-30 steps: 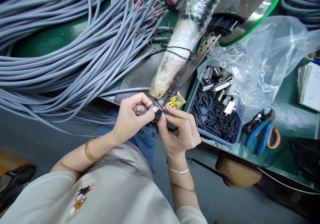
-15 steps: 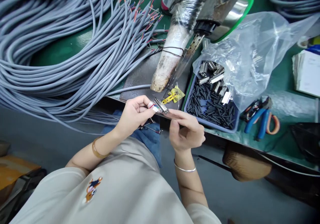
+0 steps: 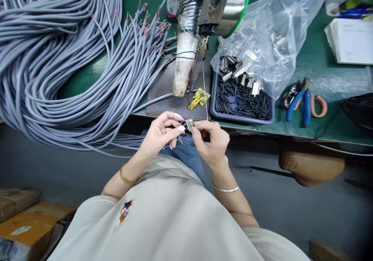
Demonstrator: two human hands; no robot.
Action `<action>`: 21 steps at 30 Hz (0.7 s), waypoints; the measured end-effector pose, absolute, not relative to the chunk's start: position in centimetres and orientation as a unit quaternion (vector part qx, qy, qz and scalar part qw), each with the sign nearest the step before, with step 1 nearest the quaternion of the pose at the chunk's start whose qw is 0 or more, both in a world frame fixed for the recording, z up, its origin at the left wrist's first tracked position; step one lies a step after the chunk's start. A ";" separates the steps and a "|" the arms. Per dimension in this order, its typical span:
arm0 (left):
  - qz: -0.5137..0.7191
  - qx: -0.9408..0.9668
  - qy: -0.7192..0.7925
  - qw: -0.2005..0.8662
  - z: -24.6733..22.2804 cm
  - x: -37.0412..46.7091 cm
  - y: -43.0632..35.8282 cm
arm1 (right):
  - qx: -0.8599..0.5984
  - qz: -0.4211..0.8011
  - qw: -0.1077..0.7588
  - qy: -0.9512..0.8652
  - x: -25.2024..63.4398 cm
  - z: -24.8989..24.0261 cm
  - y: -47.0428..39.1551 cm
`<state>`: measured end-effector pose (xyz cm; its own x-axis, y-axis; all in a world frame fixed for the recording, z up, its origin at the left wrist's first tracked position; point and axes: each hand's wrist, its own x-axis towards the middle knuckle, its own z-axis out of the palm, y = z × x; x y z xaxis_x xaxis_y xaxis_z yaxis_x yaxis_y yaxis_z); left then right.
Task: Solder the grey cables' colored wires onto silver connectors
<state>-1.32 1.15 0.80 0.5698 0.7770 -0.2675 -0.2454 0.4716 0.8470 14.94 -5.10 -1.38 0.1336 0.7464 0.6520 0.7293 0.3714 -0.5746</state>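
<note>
Between thumb and fingers, my right hand (image 3: 212, 140) grips a metal multi-pin connector (image 3: 190, 124) by its side, just off the bench's front edge. My left hand (image 3: 161, 134) pinches thin coloured wires (image 3: 182, 124) that reach the connector's pin side. Whether every wire is joined to a pin is too small to tell. Just behind the hands, a yellow strip (image 3: 194, 102) lies on a dark plate (image 3: 163, 106). Above that plate points a soldering iron (image 3: 201, 55), fixed beside a white wrapped tube (image 3: 184, 59).
Grey cables (image 3: 96, 98) with stripped ends cover the bench's left side. Right of the plate, a blue tray (image 3: 272, 115) holds black sleeves and metal connectors, partly under a plastic bag (image 3: 279, 24). Blue-handled pliers (image 3: 307, 109) and a solder spool (image 3: 231, 14) lie on the bench.
My right hand has closed its thumb and fingers on the connector, which has turned. My left hand keeps the wires pinched. The whole view has shifted and rotated slightly.
</note>
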 end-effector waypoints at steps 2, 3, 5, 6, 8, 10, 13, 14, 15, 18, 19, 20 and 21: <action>0.365 0.420 0.325 0.765 0.6 -1.4 0.9 | -0.584 0.082 0.525 -0.614 14.7 -1.1 -5.0; 0.378 0.427 0.317 0.758 0.5 -1.5 0.8 | -0.591 0.137 0.539 -0.585 14.6 -0.9 -5.0; 0.394 0.441 0.298 0.749 0.4 -1.6 0.7 | -0.591 0.255 0.565 -0.516 14.5 -0.5 -4.7; 0.400 0.451 0.289 0.744 0.3 -1.6 0.6 | -0.584 0.311 0.575 -0.482 14.5 -0.3 -4.5; 0.412 0.489 0.270 0.720 0.2 -1.7 0.5 | -0.557 0.412 0.586 -0.421 14.6 0.2 -4.1; 0.421 0.563 0.266 0.660 0.2 -1.8 0.4 | -0.526 0.484 0.587 -0.380 14.7 0.7 -3.8; 0.425 0.655 0.292 0.552 0.1 -1.7 0.2 | -0.527 0.487 0.582 -0.381 14.9 1.0 -3.7; 0.421 0.661 0.303 0.543 0.0 -1.6 0.2 | -0.549 0.456 0.577 -0.397 14.9 0.9 -3.8; 0.415 0.651 0.312 0.554 -0.1 -1.5 0.2 | -0.576 0.408 0.570 -0.420 15.0 0.8 -4.0; 0.383 0.566 0.336 0.648 -0.4 -1.0 0.2 | -0.653 0.180 0.546 -0.492 15.3 0.3 -4.5; 0.375 0.535 0.343 0.675 -0.5 -0.8 0.3 | -0.661 0.099 0.550 -0.501 15.5 0.2 -4.6; 0.369 0.508 0.350 0.695 -0.5 -0.7 0.4 | -0.658 0.036 0.565 -0.497 15.7 0.1 -4.7; 0.366 0.488 0.358 0.707 -0.6 -0.6 0.5 | -0.642 -0.004 0.593 -0.486 15.9 0.2 -4.8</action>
